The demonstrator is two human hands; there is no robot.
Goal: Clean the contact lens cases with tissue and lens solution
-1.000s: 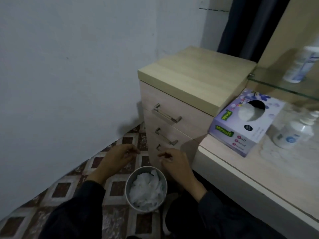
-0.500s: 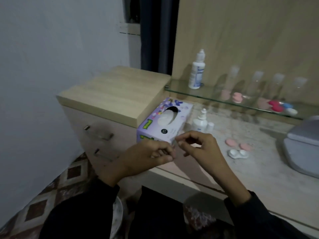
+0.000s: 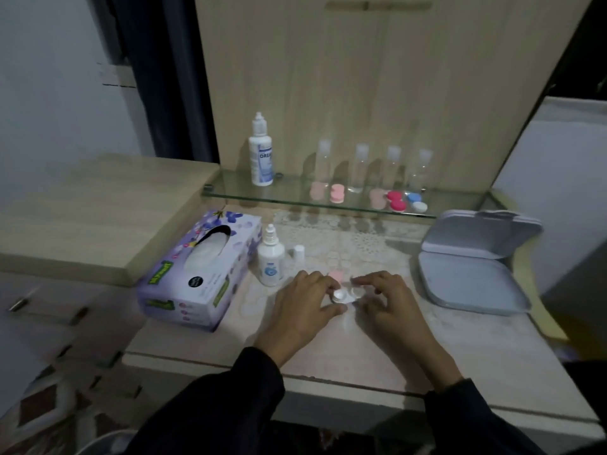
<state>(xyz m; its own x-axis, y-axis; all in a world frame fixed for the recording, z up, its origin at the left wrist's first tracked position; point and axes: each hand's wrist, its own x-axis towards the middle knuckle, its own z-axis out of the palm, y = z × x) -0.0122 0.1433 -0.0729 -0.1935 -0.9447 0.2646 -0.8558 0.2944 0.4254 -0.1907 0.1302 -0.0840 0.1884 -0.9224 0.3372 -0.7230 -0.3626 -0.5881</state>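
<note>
The lens case [image 3: 345,294] looks like light, stiff, slick plastic w/ two small open wells, so prob. best held by its outer ends, not the wells. It's just right of the solution bottle [image 3: 271,262] and a bit nearer, on or barely off the table [image 3: 460,349] (can't tell which). The left hand [image 3: 303,307] pinches its left end and the right hand [image 3: 391,302] its right end, fingers curled.
</note>
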